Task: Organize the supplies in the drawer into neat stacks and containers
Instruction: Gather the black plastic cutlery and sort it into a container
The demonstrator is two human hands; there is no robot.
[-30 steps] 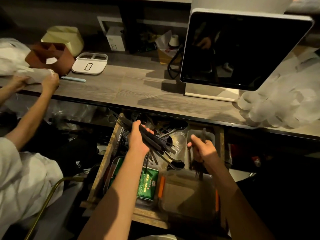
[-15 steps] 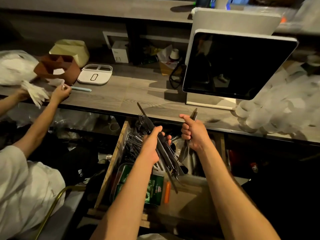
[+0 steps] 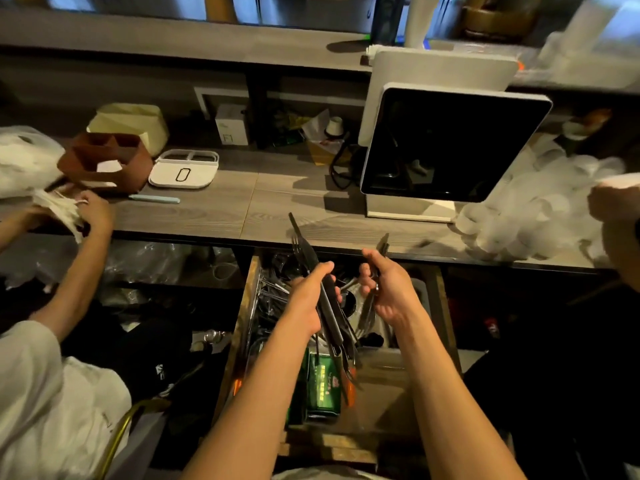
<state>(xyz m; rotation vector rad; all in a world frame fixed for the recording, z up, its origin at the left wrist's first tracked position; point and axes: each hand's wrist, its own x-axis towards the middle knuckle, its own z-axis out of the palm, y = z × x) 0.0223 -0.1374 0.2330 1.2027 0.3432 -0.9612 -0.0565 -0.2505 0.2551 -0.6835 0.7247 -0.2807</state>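
Note:
An open wooden drawer (image 3: 246, 306) under the counter holds loose dark cutlery, a green packet (image 3: 322, 386) and a clear lidded box (image 3: 384, 393). My left hand (image 3: 310, 299) is shut on a bundle of black plastic cutlery (image 3: 330, 317), with fork and knife tips pointing up toward the counter edge. My right hand (image 3: 388, 289) sits just to its right above the drawer, fingers curled round a few dark utensils (image 3: 381, 249). The two hands are a short gap apart.
The wood-grain counter (image 3: 242, 206) carries a tilted screen (image 3: 450, 143), a brown divided holder (image 3: 104, 161), a white tray (image 3: 183, 169) and a heap of clear cups (image 3: 540, 209). A person at left (image 3: 90, 213) handles white bags; another hand (image 3: 613, 202) shows at right.
Both my hands lifted the cutlery up out of the drawer toward the counter edge. The view tilted upward. The person at left kept working on white bags.

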